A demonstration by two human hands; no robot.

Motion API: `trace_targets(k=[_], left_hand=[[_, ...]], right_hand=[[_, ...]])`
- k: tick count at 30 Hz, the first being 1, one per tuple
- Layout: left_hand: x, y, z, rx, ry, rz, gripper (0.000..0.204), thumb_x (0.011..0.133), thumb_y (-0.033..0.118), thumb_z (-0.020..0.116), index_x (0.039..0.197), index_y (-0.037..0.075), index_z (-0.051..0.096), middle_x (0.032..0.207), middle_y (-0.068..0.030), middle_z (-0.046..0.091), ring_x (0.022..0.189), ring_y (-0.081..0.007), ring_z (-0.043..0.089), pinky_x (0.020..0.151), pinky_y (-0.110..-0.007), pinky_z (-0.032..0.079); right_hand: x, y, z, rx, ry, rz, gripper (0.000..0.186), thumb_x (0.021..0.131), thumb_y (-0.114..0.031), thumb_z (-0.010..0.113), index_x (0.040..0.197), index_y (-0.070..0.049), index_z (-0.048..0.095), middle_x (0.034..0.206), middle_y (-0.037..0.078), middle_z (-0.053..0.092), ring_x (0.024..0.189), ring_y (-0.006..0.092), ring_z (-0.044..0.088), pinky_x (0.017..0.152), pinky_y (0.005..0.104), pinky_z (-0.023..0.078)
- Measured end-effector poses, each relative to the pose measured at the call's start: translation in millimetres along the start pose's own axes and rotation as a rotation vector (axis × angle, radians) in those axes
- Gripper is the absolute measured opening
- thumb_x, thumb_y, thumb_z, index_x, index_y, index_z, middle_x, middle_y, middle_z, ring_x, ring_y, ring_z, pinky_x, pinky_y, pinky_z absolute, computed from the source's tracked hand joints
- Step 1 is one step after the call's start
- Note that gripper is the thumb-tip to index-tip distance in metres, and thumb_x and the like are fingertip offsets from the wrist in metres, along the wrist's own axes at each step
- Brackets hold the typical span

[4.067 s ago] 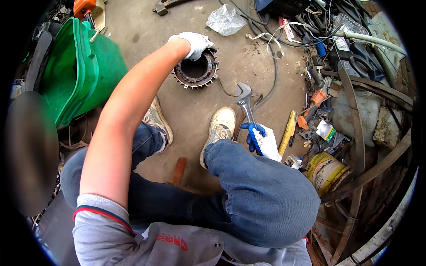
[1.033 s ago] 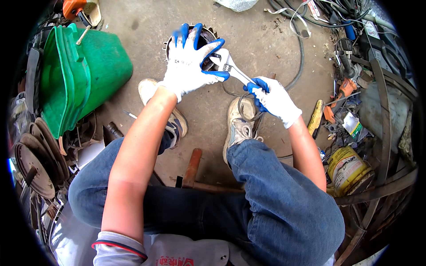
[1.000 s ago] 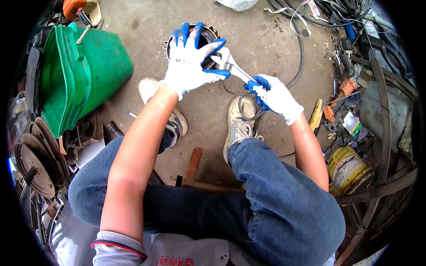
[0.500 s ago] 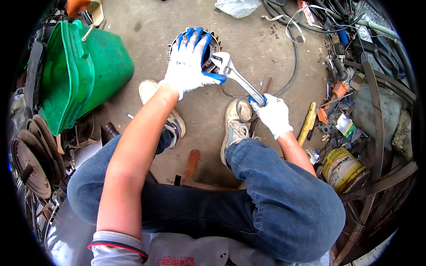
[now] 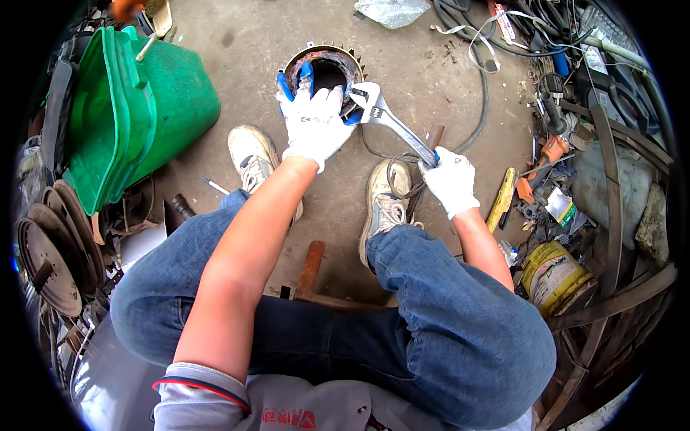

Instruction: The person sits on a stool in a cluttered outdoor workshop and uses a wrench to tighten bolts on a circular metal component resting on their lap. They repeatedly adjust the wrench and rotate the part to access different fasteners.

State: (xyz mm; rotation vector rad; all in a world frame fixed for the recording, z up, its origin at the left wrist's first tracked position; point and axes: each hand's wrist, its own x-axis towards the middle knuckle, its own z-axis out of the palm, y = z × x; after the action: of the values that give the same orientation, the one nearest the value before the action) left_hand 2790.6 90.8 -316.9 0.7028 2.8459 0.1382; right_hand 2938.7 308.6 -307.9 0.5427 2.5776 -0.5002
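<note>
Wrench (image 5: 402, 131) grasped in right hand's (image 5: 450, 179) fingers; left hand (image 5: 314, 128) at metal ring (image 5: 338, 55), grip unclear; shirt (image 5: 334, 399) red-lettered.

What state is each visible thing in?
Finned round housing: on floor, open end up
Adjustable wrench: held, head at housing's right rim
Left grip: over housing's near rim, partly spread
Right grip: closed around wrench handle
Green bin: open
Clear plastic sheet: crumpled
Dark cable: loosely curved along floor
</note>
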Motion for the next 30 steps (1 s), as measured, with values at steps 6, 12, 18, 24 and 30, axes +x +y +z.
trace_targets(k=[6, 12, 18, 24, 30], left_hand=[[5.9, -2.9, -1.2, -0.038, 0.141, 0.114, 0.038, 0.077, 0.049, 0.068, 0.094, 0.015, 0.071, 0.085, -0.0071, 0.069, 0.087, -0.0247, 0.066, 0.11, -0.06, 0.026], [4.8, -8.3, 4.6, -0.053, 0.156, 0.135, 0.035, 0.078, 0.048, 0.068, 0.091, 0.015, 0.069, 0.078, -0.0066, 0.066, 0.076, -0.0264, 0.064, 0.098, -0.056, 0.037], [3.8, -9.1, 7.7, -0.057, 0.177, 0.151, 0.035, 0.078, 0.047, 0.068, 0.092, 0.015, 0.069, 0.078, -0.0076, 0.066, 0.076, -0.0278, 0.064, 0.1, -0.056, 0.036], [6.5, -5.9, -0.7, -0.018, 0.043, 0.112, 0.048, 0.079, 0.052, 0.068, 0.106, 0.013, 0.067, 0.091, -0.0089, 0.067, 0.087, -0.0277, 0.065, 0.102, -0.055, 0.036], [4.5, -12.9, -21.7, 0.054, -0.034, 0.233, 0.066, 0.079, 0.057, 0.067, 0.125, 0.01, 0.06, 0.115, -0.0126, 0.066, 0.116, -0.0287, 0.059, 0.111, -0.058, 0.026]], right_hand=[[16.5, 14.1, -1.7, -0.051, 0.072, -0.077, 0.022, 0.081, -0.034, 0.07, 0.079, -0.012, 0.067, 0.079, 0.012, 0.07, 0.077, 0.0343, 0.068, 0.071, 0.0453, 0.053], [25.8, 17.0, -6.3, -0.1, 0.051, -0.087, 0.022, 0.081, -0.034, 0.069, 0.079, -0.013, 0.067, 0.079, 0.012, 0.069, 0.077, 0.0343, 0.068, 0.071, 0.0446, 0.053], [37.6, 23.8, -16.5, -0.16, 0.025, -0.149, 0.021, 0.082, -0.035, 0.066, 0.083, -0.014, 0.068, 0.08, 0.013, 0.07, 0.079, 0.0343, 0.068, 0.072, 0.0454, 0.053], [45.3, 24.5, -29.5, -0.132, -0.006, -0.166, 0.026, 0.082, -0.039, 0.067, 0.084, -0.013, 0.068, 0.081, 0.014, 0.07, 0.081, 0.0345, 0.068, 0.073, 0.0442, 0.053], [15.9, 7.4, -34.4, 0.076, -0.131, -0.078, 0.049, 0.085, -0.058, 0.066, 0.082, -0.009, 0.07, 0.077, 0.017, 0.069, 0.078, 0.036, 0.068, 0.072, 0.0449, 0.052]])
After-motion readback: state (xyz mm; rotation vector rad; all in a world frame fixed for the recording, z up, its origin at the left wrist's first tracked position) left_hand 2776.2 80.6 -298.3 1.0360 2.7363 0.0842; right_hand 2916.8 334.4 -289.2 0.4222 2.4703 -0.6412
